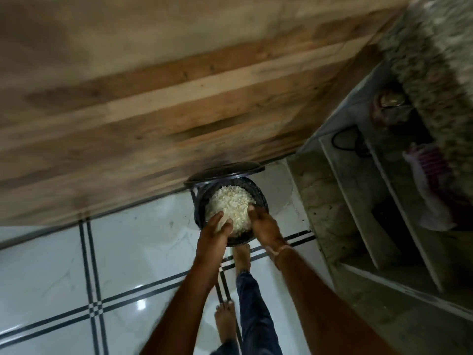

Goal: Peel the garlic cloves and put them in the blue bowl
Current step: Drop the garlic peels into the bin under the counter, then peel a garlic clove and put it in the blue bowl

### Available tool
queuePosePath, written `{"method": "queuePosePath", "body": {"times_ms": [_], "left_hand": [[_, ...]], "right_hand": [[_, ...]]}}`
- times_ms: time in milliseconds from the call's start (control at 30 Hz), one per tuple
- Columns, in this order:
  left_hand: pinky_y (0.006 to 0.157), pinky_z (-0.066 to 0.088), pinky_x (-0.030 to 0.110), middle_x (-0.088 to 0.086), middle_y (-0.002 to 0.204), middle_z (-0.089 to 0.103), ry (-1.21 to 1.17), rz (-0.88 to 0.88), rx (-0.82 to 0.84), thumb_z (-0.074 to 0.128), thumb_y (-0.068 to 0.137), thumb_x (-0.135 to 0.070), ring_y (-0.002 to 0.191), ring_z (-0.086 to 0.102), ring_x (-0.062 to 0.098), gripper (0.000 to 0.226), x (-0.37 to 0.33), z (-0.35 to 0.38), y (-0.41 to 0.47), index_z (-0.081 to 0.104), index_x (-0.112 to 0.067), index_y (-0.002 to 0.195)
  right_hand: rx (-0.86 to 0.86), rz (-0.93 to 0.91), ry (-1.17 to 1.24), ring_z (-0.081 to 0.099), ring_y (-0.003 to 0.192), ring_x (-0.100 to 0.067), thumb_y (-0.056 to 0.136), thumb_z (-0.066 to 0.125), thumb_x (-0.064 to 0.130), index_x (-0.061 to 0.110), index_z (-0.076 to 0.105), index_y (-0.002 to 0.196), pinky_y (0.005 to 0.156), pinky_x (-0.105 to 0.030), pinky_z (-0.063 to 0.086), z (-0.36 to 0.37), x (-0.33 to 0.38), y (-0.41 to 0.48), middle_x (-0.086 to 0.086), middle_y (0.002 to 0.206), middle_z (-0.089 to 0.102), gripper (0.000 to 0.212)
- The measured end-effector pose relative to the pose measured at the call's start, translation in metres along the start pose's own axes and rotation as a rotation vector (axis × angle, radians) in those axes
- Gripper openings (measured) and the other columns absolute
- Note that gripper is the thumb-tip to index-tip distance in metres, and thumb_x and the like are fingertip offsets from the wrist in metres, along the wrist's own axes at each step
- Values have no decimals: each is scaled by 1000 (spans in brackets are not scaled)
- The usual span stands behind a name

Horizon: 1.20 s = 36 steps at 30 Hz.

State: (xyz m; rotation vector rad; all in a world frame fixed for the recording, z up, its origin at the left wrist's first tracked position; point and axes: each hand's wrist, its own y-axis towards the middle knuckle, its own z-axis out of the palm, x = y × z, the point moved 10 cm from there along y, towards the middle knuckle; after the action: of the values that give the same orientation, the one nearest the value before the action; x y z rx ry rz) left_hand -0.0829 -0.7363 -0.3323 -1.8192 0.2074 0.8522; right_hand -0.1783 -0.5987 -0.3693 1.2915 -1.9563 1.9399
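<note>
A heap of white garlic peels (230, 204) lies on a pale sheet or plate held over an open black bin (261, 201). My left hand (217, 230) grips the sheet's near left edge, fingers curled over it. At the sheet's right edge is my right hand (262, 225), thumb on top and fingers hidden beneath. Neither a blue bowl nor any peeled cloves are in view.
The bin's lid (225, 169) stands open against a wooden panel (153, 98). My bare feet (242, 257) stand on white floor tiles (76, 265) with dark lines. Grey shelves (371, 201) holding a striped cloth (430, 175) rise at the right.
</note>
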Motion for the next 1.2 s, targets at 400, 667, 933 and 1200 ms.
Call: {"method": "queuePosePath", "body": {"times_ms": [400, 667, 933, 1200], "left_hand": [[111, 43, 38, 6, 144, 61, 721, 643, 56, 66, 98, -25, 134, 53, 26, 44, -126, 34, -270, 60, -20, 141], [108, 44, 35, -3, 150, 50, 816, 908, 339, 64, 100, -34, 139, 47, 19, 48, -110, 163, -406, 52, -31, 146], [106, 45, 34, 0, 146, 56, 927, 1094, 481, 67, 98, -32, 132, 54, 21, 45, -65, 337, -518, 59, -25, 142], [103, 47, 32, 1, 140, 62, 1048, 1088, 647, 70, 96, -32, 128, 57, 21, 44, -6, 501, -580, 63, -24, 138]], "right_hand": [[-357, -391, 135, 55, 128, -3, 105, 45, 49, 23, 58, 144, 107, -22, 45, -129, 13, -335, 10, 141, 59, 49], [-675, -502, 20, 60, 113, -5, 102, 38, 56, 31, 60, 136, 99, -35, 54, -252, -47, -462, 9, 126, 61, 48], [-951, -408, -13, 58, 120, -8, 108, 48, 38, 26, 63, 137, 98, -27, 48, -400, -170, -537, 9, 131, 62, 35], [-1092, -293, 2, 59, 121, -16, 107, 52, 33, 23, 65, 136, 96, -33, 49, -543, -270, -571, 3, 131, 65, 32]]}}
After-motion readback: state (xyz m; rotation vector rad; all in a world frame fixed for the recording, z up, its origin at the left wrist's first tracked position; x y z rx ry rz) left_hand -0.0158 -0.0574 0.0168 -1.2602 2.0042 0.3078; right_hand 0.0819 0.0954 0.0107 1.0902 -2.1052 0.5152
